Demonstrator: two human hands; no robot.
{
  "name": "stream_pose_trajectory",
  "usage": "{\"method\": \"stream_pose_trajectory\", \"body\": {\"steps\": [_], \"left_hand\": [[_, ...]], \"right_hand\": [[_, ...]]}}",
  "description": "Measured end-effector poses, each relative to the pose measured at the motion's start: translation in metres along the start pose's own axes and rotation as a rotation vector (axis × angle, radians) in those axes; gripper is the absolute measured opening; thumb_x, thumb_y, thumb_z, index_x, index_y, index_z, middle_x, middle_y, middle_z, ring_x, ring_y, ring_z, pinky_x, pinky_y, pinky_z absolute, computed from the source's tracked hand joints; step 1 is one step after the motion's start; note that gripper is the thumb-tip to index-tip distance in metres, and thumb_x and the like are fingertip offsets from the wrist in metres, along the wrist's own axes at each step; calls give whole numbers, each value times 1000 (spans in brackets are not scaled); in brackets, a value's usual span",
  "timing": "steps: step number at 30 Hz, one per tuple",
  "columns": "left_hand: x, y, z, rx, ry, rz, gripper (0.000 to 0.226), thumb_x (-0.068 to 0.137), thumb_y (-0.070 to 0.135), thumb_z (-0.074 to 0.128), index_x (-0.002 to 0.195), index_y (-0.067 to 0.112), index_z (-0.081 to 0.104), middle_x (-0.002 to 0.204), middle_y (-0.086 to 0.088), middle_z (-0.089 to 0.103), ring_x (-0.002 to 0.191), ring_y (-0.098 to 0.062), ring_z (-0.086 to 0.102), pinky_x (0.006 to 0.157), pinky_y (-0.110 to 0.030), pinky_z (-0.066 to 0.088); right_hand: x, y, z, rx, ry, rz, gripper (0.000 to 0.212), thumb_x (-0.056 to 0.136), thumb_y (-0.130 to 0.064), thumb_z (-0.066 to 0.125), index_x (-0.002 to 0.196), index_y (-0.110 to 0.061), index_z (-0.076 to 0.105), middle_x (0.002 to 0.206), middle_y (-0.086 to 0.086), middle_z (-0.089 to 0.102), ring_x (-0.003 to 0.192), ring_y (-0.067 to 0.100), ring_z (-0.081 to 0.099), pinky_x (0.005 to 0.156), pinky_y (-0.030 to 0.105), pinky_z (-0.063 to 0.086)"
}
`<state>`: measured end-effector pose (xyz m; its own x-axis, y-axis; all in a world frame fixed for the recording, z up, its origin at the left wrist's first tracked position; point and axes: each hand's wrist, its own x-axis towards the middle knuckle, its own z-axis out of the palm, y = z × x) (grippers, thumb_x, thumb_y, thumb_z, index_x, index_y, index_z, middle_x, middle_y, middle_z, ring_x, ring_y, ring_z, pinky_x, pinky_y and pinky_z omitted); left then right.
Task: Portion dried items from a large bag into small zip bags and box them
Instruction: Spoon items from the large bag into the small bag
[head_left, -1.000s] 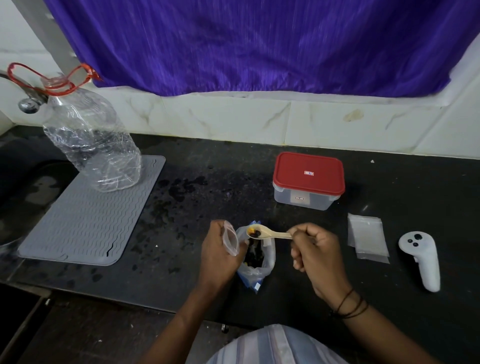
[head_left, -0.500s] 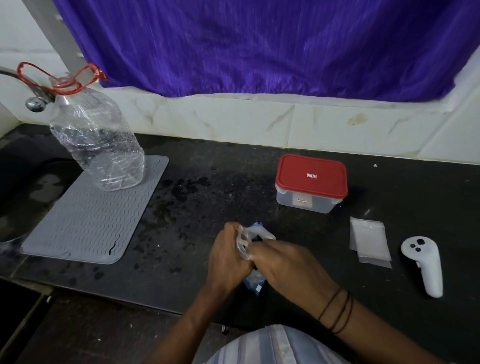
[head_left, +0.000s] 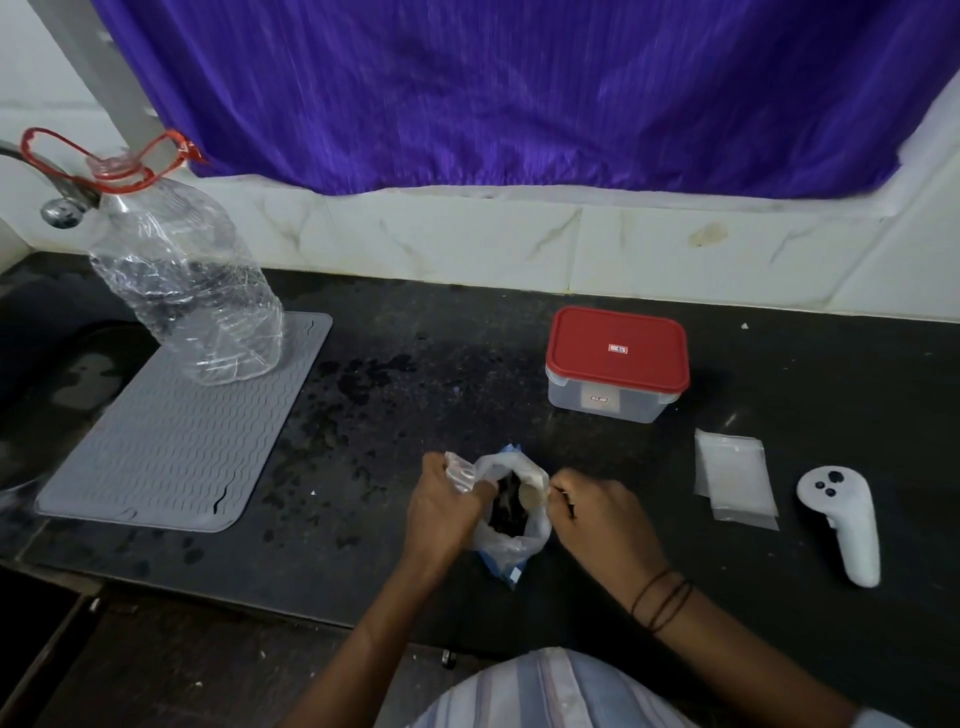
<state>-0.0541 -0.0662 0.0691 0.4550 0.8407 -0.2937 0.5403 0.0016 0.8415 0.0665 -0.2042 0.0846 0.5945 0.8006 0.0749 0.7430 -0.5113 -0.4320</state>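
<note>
Here the left hand (head_left: 441, 512) grips the large bag (head_left: 511, 538) of dark dried items (head_left: 506, 512); the right hand (head_left: 597, 514) holds a spoon (head_left: 532, 500).

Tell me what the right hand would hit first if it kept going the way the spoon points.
Probably the dark dried items inside the large bag: the right hand aims the spoon leftward into its open mouth. Beyond lies the left hand; depth is unclear.

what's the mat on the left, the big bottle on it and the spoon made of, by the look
Mat: likely silicone or soft rubber, matte grey, moulded wavy ribs. Big bottle: thin clear plastic, glossy, creased and dented, red plastic carry ring at the neck. Spoon, in the right hand at the large bag: pale, matte, perhaps wood or plastic; too small to tell.
</note>
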Motion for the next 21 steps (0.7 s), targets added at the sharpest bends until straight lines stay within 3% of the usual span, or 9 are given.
{"method": "stream_pose_trajectory", "body": {"steps": [5, 10, 12, 15, 21], "left_hand": [[5, -5, 4, -60, -74, -154, 38, 81, 18, 70, 111, 17, 47, 99, -5, 61, 89, -21, 63, 75, -41, 58], [11, -13, 5, -290, -79, -260, 30, 83, 10, 65, 109, 17, 51, 110, -16, 64, 99, -33, 66, 73, -44, 58], [11, -13, 5, -348, -85, -274, 26, 87, 7, 60, 110, 15, 52, 108, -17, 65, 93, -31, 67, 64, -38, 57], [10, -13, 6, -382, -109, -271, 23, 87, 7, 58, 109, 11, 52, 92, -14, 60, 67, -19, 56, 45, -26, 44], [10, -17, 5, -413, -142, -263, 41, 70, 12, 66, 109, 9, 53, 93, -16, 63, 74, -26, 60, 53, -32, 46]], "right_hand": [[6, -4, 10, 44, -32, 54, 16, 91, -31, 55, 80, -20, 59, 67, -4, 61, 58, 12, 59, 53, 36, 53], [6, -9, 10, 56, -98, 69, 16, 93, -30, 53, 81, -21, 61, 69, -4, 61, 59, 10, 58, 55, 29, 52], [7, -11, 10, 52, -125, 70, 16, 94, -28, 53, 83, -21, 61, 71, -4, 61, 60, 9, 56, 52, 23, 45], [8, -12, 11, 55, -149, 72, 15, 96, -28, 52, 86, -21, 61, 74, -4, 61, 62, 9, 56, 53, 20, 42], [7, -7, 17, 173, -179, 163, 16, 97, -28, 51, 91, -20, 63, 76, -4, 64, 65, 8, 61, 61, 29, 56]]}}
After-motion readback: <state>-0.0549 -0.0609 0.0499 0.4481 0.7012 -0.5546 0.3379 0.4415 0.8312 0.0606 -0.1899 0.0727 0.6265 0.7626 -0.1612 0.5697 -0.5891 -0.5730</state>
